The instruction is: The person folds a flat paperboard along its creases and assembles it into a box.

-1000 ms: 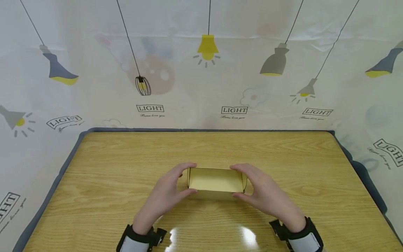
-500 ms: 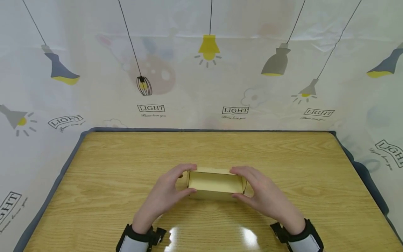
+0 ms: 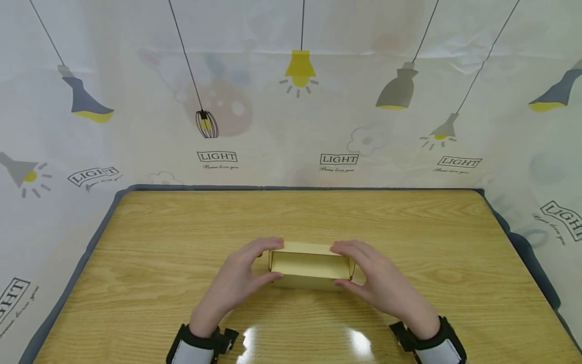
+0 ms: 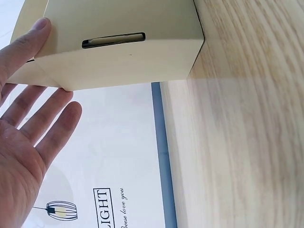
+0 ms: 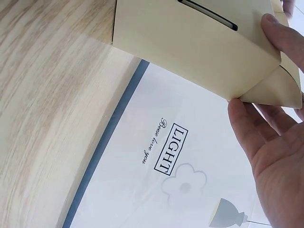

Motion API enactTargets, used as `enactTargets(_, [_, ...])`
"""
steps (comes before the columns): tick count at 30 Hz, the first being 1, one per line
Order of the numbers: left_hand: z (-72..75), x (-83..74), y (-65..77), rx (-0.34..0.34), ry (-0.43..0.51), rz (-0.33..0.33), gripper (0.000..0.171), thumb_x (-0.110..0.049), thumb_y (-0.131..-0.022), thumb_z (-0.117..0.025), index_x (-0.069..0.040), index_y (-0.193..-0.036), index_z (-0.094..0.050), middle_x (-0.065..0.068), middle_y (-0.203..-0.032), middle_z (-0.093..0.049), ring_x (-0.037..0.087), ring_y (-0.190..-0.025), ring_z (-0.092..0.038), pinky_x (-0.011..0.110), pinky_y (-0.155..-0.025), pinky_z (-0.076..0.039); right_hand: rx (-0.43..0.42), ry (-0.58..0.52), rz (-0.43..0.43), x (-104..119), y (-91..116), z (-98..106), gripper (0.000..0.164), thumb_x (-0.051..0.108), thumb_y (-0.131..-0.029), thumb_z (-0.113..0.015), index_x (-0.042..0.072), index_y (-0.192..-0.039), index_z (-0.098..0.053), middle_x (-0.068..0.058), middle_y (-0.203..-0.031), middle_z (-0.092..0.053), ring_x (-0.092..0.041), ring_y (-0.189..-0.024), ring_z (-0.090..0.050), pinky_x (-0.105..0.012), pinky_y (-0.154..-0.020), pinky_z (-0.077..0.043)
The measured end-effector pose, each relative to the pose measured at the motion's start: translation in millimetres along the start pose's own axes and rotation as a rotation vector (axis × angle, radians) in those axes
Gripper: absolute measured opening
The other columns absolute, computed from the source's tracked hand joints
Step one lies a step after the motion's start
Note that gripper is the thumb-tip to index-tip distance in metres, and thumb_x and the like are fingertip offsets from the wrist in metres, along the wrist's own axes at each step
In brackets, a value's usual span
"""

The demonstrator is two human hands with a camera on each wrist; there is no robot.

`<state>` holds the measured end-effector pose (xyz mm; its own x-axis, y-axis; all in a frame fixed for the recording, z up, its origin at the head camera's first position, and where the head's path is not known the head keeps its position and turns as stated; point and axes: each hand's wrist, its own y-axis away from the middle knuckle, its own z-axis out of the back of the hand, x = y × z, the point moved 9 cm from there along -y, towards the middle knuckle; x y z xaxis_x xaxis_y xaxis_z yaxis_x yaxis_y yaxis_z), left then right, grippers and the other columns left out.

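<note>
A cream cardboard box (image 3: 311,283), its top uncovered, stands on the wooden table. My left hand (image 3: 238,278) holds its left end, thumb against the near wall and fingers over the far edge. At the other end, my right hand (image 3: 379,275) grips it the same way. A pale strip of card (image 3: 306,248) runs along the far edge beneath the fingertips. In the left wrist view a narrow slot (image 4: 114,40) shows near a lower fold of the box. The right wrist view shows a curved side flap (image 5: 273,90) sticking out near the right fingers.
The wooden table (image 3: 182,227) extends around the box. Behind it hangs a white cloth (image 3: 273,167) with printed lamps and a grey-blue border along the table's edge. Two black wrist straps (image 3: 200,341) are worn on the forearms.
The pale strip along the box's far edge has become wider and leans toward me, with the fingers of both hands on it. The hands otherwise keep their places.
</note>
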<state>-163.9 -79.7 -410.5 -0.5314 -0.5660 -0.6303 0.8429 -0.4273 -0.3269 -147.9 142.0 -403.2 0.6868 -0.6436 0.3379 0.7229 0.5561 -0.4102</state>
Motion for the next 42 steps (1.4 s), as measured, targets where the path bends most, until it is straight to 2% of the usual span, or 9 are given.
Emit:
enactTargets(9, [-0.7, 0.1, 1.2, -0.019, 0.000, -0.025, 0.056, -0.011, -0.077, -0.092, -0.011, -0.127, -0.069, 0.008, -0.137, -0.072, 0.030, -0.127, -0.070, 0.043, -0.105, -0.061, -0.009, -0.002, 0.015, 1.8, 1.0, -0.2, 0.067, 0.022, -0.075, -0.096, 0.012, -0.133, -0.064, -0.004, -0.132, -0.070, -0.023, -0.116, -0.071, -0.041, -0.096, -0.064])
enactTargets(19, [0.1, -1.7, 1.3, -0.023, 0.010, -0.046, 0.049, -0.011, -0.076, -0.092, -0.011, -0.120, -0.071, 0.008, -0.136, -0.073, 0.031, -0.127, -0.070, 0.045, -0.108, -0.059, -0.012, 0.028, 0.009, 3.4, 1.9, 0.4, 0.064, 0.024, -0.073, -0.097, 0.012, -0.128, -0.068, -0.008, -0.133, -0.071, -0.028, -0.117, -0.072, -0.044, -0.096, -0.064])
enactTargets(28, [0.8, -1.9, 1.6, -0.013, 0.028, -0.028, 0.044, -0.012, -0.076, -0.092, -0.011, -0.115, -0.073, 0.008, -0.135, -0.074, 0.031, -0.131, -0.069, 0.046, -0.110, -0.057, -0.011, 0.034, 0.007, 4.5, 2.6, 0.9, 0.061, 0.022, -0.072, -0.097, 0.013, -0.126, -0.071, -0.008, -0.133, -0.071, -0.028, -0.116, -0.072, -0.043, -0.093, -0.065])
enactTargets(42, [-1.1, 1.1, 1.8, -0.032, 0.027, -0.051, 0.034, -0.008, -0.077, -0.091, -0.011, -0.108, -0.077, 0.007, -0.132, -0.076, 0.033, -0.129, -0.069, 0.046, -0.107, -0.059, -0.062, 0.036, 0.070, 9.1, 2.3, 3.0, 0.054, 0.015, -0.069, -0.097, 0.014, -0.119, -0.076, -0.011, -0.129, -0.073, -0.030, -0.112, -0.074, -0.042, -0.087, -0.066])
